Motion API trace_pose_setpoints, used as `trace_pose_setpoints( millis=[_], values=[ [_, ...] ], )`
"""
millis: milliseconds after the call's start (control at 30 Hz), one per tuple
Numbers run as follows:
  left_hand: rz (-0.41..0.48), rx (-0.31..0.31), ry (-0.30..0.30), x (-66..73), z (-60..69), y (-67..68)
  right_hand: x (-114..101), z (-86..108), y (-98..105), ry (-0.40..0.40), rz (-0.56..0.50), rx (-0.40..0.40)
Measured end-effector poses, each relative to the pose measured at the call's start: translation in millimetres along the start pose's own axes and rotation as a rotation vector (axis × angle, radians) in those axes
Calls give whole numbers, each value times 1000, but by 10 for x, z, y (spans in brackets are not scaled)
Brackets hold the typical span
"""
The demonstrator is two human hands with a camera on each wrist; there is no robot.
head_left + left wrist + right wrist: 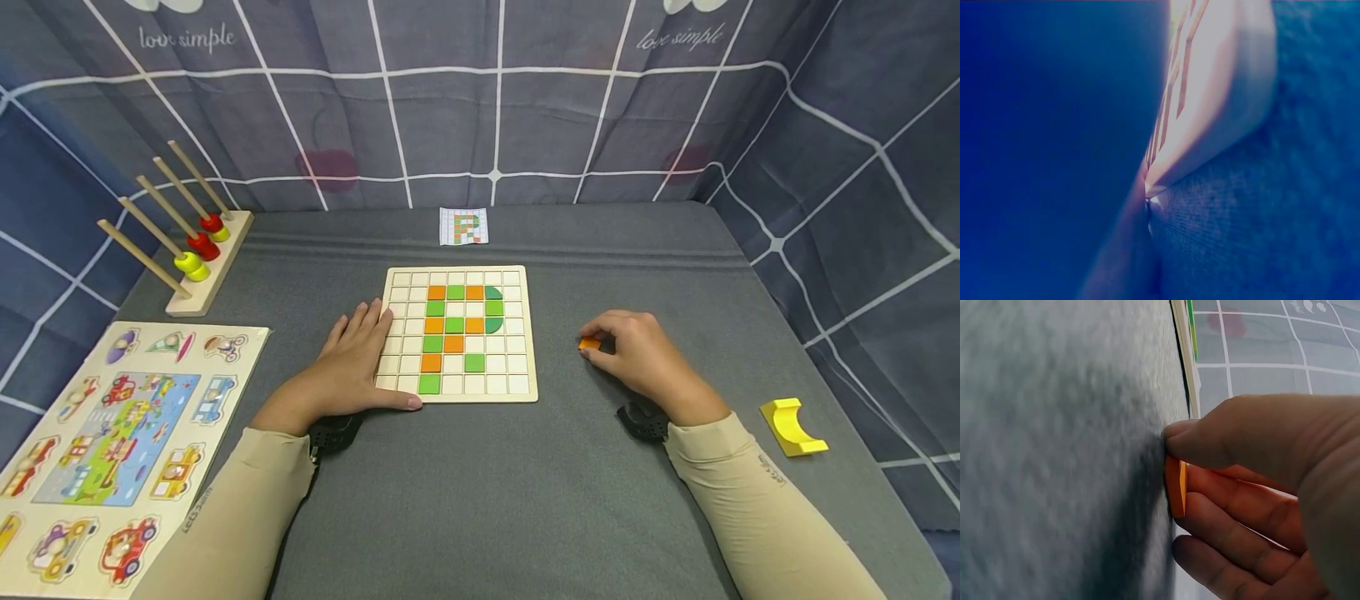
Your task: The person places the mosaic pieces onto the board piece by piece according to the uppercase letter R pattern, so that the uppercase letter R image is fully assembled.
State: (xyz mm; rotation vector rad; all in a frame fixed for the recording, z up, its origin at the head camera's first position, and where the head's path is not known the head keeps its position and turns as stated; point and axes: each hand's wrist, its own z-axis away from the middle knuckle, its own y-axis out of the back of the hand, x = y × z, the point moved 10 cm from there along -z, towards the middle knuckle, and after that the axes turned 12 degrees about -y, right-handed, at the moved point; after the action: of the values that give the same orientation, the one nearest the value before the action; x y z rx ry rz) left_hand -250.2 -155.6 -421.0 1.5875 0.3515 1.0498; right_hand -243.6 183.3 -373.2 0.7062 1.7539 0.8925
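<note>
A pale wooden grid board [532,350] lies mid-table, with orange and green square tiles and two dark-green curved tiles [492,323] set in its cells. My left hand [347,369] rests with spread fingers along the board's left edge, its thumb by the near edge. In the left wrist view the board's edge [1235,81] shows blurred and close. To the right of the board, my right hand [637,350] pinches a small orange tile [1176,487] between thumb and fingers, low at the table surface. The hand partly hides that tile.
A small pattern card [452,227] lies behind the board. At left are a wooden picture puzzle [251,337] and a peg stand [232,250] with red and yellow beads. A yellow arch block [791,427] lies beyond my right forearm. Grid-patterned cloth [555,125] hangs around the table.
</note>
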Motion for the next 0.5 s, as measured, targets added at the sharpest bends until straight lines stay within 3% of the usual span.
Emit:
trace_pose_setpoints(
  millis=[500],
  values=[
    [-7,12,-5,-3,-7,-4,-147,-19,-108,35,-49,-36]
  ],
)
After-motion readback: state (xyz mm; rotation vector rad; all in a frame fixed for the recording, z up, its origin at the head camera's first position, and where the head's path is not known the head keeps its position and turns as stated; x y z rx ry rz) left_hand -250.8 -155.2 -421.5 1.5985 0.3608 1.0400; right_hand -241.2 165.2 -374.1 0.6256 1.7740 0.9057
